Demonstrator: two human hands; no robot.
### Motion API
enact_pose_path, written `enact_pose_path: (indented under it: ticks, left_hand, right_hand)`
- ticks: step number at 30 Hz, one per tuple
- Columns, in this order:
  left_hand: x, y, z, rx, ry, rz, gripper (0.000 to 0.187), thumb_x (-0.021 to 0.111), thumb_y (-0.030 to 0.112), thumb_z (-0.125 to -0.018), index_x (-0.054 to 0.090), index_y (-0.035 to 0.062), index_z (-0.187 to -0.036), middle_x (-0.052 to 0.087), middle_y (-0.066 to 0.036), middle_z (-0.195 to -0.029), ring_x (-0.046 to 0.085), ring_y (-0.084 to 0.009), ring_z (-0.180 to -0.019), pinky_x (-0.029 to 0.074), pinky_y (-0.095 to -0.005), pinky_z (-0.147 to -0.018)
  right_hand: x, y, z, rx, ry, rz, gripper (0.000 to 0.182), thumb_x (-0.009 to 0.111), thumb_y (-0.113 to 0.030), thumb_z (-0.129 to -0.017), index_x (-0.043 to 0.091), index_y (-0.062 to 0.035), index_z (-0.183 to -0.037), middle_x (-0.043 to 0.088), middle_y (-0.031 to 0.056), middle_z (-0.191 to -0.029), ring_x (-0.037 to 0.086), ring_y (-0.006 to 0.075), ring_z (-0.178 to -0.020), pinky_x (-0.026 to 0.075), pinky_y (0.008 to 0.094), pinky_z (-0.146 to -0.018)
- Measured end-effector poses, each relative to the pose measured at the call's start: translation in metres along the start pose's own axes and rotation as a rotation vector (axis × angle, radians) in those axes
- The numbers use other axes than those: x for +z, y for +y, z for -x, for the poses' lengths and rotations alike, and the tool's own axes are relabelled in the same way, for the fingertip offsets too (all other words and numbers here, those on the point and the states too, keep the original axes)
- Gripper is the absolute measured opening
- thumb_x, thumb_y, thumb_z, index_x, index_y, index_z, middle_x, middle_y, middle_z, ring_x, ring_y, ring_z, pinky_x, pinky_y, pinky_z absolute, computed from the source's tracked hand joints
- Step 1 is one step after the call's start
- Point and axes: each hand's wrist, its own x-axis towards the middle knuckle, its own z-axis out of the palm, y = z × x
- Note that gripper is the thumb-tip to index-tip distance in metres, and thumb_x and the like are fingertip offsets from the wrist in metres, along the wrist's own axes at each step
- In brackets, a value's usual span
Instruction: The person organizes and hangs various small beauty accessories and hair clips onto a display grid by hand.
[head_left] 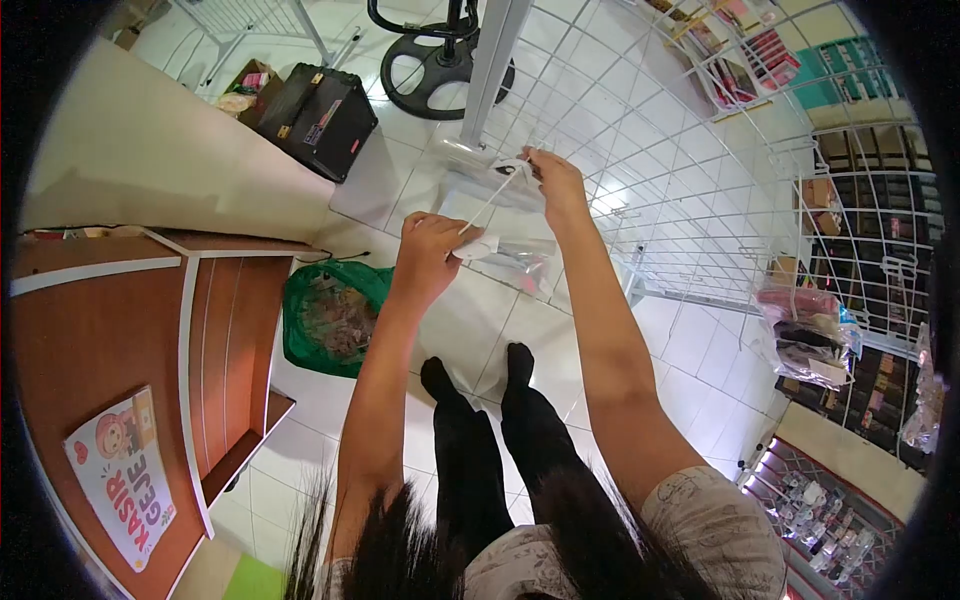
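Observation:
A thin white rod, like a display hook, slants between my two hands beside the wire grid. My left hand is closed at its near end, pinching the white top of a clear plastic packet with something pinkish inside. At the far end, my right hand has its fingers closed by the rod, next to a white piece with a dark mark; its exact hold is partly hidden. More clear plastic packaging shows behind the hands.
A white wire grid rises ahead and to the right, with bagged goods hanging farther along. On the left are a brown counter with a printed sign, a green bag, and a black case. A round black stool base stands ahead.

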Motion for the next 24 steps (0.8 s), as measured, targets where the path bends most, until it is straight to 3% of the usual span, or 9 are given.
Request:
enact_pose_path:
  ticks: [5,12,18,24]
  left_hand:
    - [-0.011,0.009,0.012,-0.054,-0.041,0.046,0.042,0.067,-0.006,-0.057,0.067,0.0121,-0.096,0.066,-0.003,-0.093,0.059,-0.0216,-0.090,0.037,-0.0365,-0.088]
    - [-0.027,0.009,0.027,-0.097,-0.073,0.055,0.041,0.068,-0.001,-0.060,0.066,0.0122,-0.099,0.065,-0.002,-0.097,0.058,-0.0210,-0.094,0.035,-0.0373,-0.089]
    - [-0.032,0.014,0.036,-0.120,-0.109,0.037,0.039,0.067,0.000,-0.061,0.066,0.0122,-0.099,0.065,-0.003,-0.097,0.058,-0.0212,-0.094,0.035,-0.0373,-0.088]
    - [-0.027,0.026,0.040,-0.145,-0.104,0.076,0.038,0.067,0.001,-0.062,0.066,0.0116,-0.098,0.065,-0.003,-0.097,0.058,-0.0214,-0.094,0.036,-0.0370,-0.087]
  right_hand:
    - [0.005,-0.002,-0.001,0.126,0.002,-0.072,0.022,0.055,-0.025,-0.088,0.067,-0.0116,-0.100,0.060,-0.0057,-0.092,0.048,0.0090,-0.083,0.034,0.0305,-0.079]
    - [0.000,-0.004,-0.006,0.097,0.009,0.039,0.022,0.053,-0.026,-0.089,0.067,-0.0125,-0.098,0.060,-0.0081,-0.089,0.048,0.0078,-0.082,0.035,0.0284,-0.079]
    - [0.001,-0.013,-0.002,0.171,0.055,0.040,0.021,0.055,-0.027,-0.087,0.068,-0.0116,-0.093,0.060,-0.0061,-0.081,0.047,0.0067,-0.071,0.037,0.0278,-0.067]
    - [-0.009,-0.006,-0.003,-0.060,0.002,0.269,0.023,0.061,-0.027,-0.083,0.069,-0.0070,-0.092,0.063,-0.0024,-0.079,0.050,0.0084,-0.071,0.038,0.0262,-0.067]
